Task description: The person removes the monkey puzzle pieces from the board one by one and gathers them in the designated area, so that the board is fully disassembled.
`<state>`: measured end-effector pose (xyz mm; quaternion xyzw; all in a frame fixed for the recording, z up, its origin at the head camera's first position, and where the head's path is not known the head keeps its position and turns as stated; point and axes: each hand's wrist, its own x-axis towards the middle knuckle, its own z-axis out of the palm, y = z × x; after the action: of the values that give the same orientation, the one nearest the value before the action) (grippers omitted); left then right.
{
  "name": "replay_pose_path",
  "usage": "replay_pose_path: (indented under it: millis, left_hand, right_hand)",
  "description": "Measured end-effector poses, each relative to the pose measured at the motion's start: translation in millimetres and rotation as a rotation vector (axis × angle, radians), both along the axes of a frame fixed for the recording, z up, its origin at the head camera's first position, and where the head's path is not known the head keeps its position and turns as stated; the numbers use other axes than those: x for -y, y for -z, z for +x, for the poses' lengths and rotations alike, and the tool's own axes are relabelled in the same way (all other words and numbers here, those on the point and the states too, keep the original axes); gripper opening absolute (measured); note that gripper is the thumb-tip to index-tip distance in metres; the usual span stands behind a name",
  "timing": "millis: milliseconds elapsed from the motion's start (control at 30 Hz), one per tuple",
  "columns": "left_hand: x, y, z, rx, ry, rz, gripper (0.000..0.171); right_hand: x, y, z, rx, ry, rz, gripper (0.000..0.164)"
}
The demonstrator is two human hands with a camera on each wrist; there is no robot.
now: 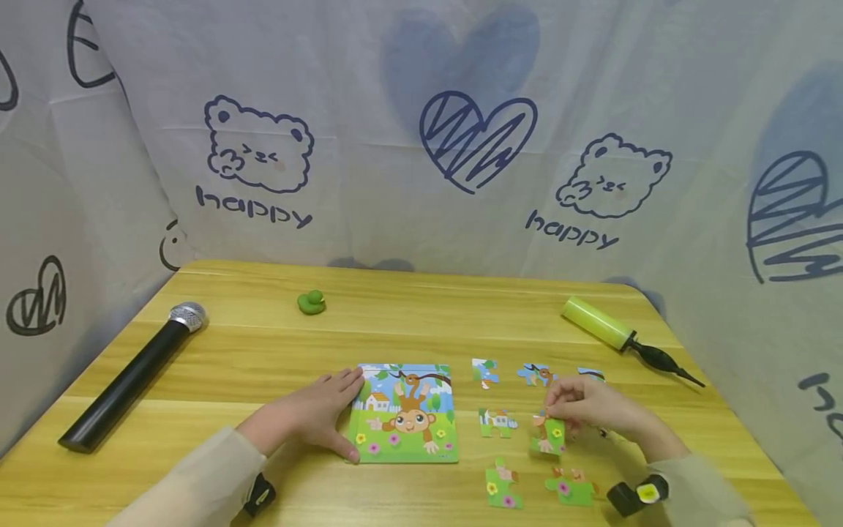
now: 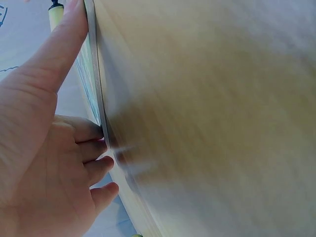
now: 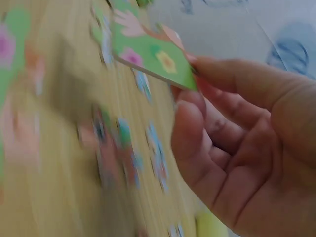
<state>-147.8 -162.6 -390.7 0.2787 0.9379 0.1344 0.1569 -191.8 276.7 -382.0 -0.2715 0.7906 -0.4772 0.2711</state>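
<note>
In the head view my left hand point(image 1: 319, 413) rests along the left edge of a square monkey puzzle board point(image 1: 408, 439). Its thumb touches the lower left corner and its fingers lie near the upper left one. The left wrist view shows the fingers point(image 2: 98, 170) against the board's thin edge. My right hand point(image 1: 593, 406) pinches a green puzzle piece point(image 3: 148, 57) by a corner between thumb and fingers, raised above the table. Printed on that piece are a pink flower, a yellow flower and a monkey's hand. Several loose pieces lie around and below it, including a house piece point(image 1: 497, 423).
A black microphone point(image 1: 132, 384) lies at the left of the wooden table point(image 1: 408, 315). Towards the back sit a green toy duck point(image 1: 312, 302) and, at the right, a yellow-green hand pump point(image 1: 599, 323). A printed curtain point(image 1: 369, 168) hangs behind the table.
</note>
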Motion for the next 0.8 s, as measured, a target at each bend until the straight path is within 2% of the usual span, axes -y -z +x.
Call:
replay_pose_path:
  millis: [233,400,600,800]
  left_hand:
    - [0.1,-1.2,0.4,0.002,-0.002,0.009,0.115]
    - [0.2,-2.4,0.2,0.003,-0.001,0.003,0.115]
    - [1.5,-2.3,0.8,0.012,-0.009,0.002,0.116]
    - [1.7,-2.0,0.7,0.030,-0.015,0.014,0.116]
  right_hand:
    - [-56.8,-0.3,6.4,0.100,-0.074,-0.012,0.017]
    - [-84.3,4.5,14.1,0.216,-0.099,-0.029,0.018]
    - [-93.7,13.2,16.3,0.300,-0.103,-0.046,0.019]
    - [-93.8,15.1,17.4,0.275,-0.071,-0.035,0.020]
